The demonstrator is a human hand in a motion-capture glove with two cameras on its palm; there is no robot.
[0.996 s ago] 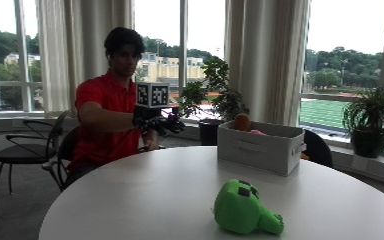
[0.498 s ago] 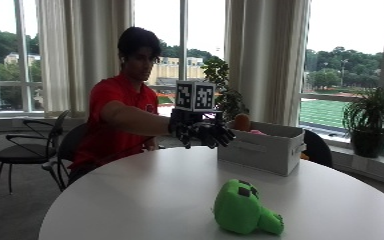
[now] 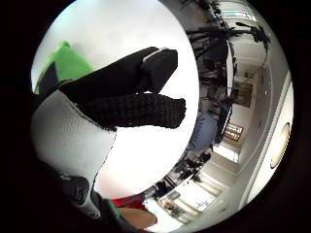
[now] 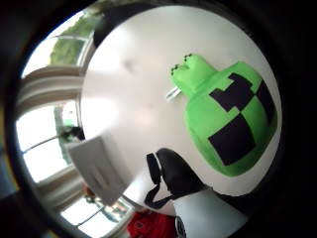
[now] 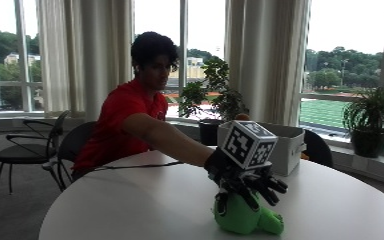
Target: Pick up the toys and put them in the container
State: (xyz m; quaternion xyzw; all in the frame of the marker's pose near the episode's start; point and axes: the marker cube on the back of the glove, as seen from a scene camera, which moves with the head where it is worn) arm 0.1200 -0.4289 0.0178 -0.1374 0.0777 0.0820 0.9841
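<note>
Now the gloved right hand point(image 5: 248, 182) hovers over the green toy point(image 5: 245, 216) low in the frame on the white surface point(image 5: 132, 205), fingers spread, gripping nothing. A shallow grab could let the plush slip short of the container point(image 5: 278, 145).

Curtained windows point(image 5: 205, 55), potted plants point(image 5: 372, 120), black chairs point(image 5: 29, 150).

We find the toy point(image 5: 246, 216) lying on the table point(image 5: 125, 210), lower centre-right of the outside frame. The hand point(image 5: 248, 181) sits directly above it. The container point(image 5: 282, 145) stands on the table behind them, toward the frame's right.
</note>
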